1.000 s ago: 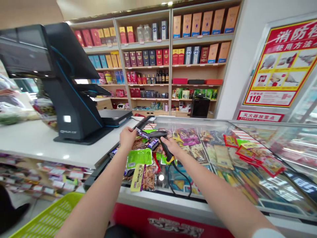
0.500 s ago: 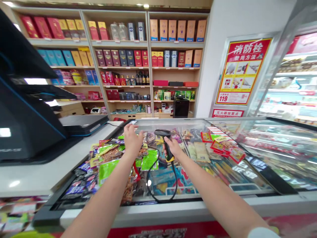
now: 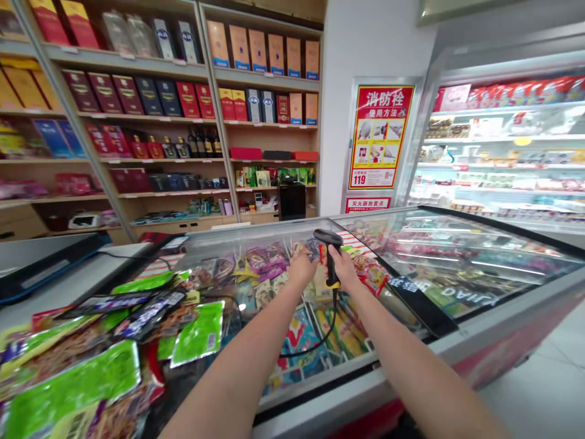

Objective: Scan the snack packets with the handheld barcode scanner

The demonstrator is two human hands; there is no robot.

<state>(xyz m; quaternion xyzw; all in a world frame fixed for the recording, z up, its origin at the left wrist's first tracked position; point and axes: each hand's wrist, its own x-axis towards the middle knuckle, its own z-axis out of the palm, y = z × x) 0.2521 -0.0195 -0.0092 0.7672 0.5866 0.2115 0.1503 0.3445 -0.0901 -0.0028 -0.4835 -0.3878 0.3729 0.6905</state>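
Observation:
My right hand point(image 3: 342, 268) is shut around the black-and-yellow handle of a corded barcode scanner point(image 3: 329, 259), with its head tilted up and forward. My left hand point(image 3: 301, 271) is next to the scanner, with nothing visible in it. Both hands are above the glass lid of a chest freezer point(image 3: 479, 262). The scanner's black cable point(image 3: 315, 349) curves down over the lid. Lower left, a heap of snack packets includes bright green packets point(image 3: 198, 334) and dark purple bars point(image 3: 148, 314). Colourful packaged snacks lie under the glass.
Wooden shelves point(image 3: 150, 116) of boxed and bottled liquor stand behind the freezer. A red fire-hydrant poster point(image 3: 381, 137) hangs on the white wall. A refrigerated display case point(image 3: 503, 152) stands to the right, and a white counter point(image 3: 68, 268) runs along the left.
The view has swung right, shifting the shelves and packet heap left. My left hand no longer holds the dark packet from the oldest frame. The scanner stays in my right hand.

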